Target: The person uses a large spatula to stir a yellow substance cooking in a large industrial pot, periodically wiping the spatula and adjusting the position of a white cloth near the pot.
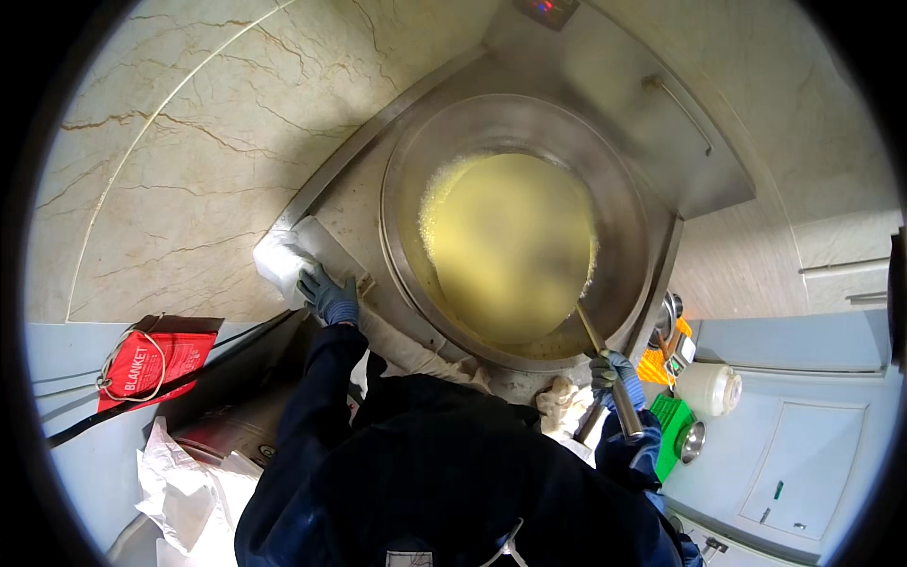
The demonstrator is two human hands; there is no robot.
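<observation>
A large round metal wok set in a stainless steel stove holds yellowish liquid with foam along its edge. Steam blurs part of the surface. My right hand, in a grey-blue knit glove, grips the metal handle of a long tool at the wok's near right side; the tool's far end is hidden in the liquid. My left hand, gloved alike, rests with fingers spread on a white plastic-like bundle at the stove's left corner. Whether its fingers grip the bundle cannot be told.
Rolled pale cloth lies along the stove's near edge, and a crumpled cloth is near my right hand. A red fire blanket pouch hangs at left. At right are a green crate, a metal bowl and a whitish plastic container.
</observation>
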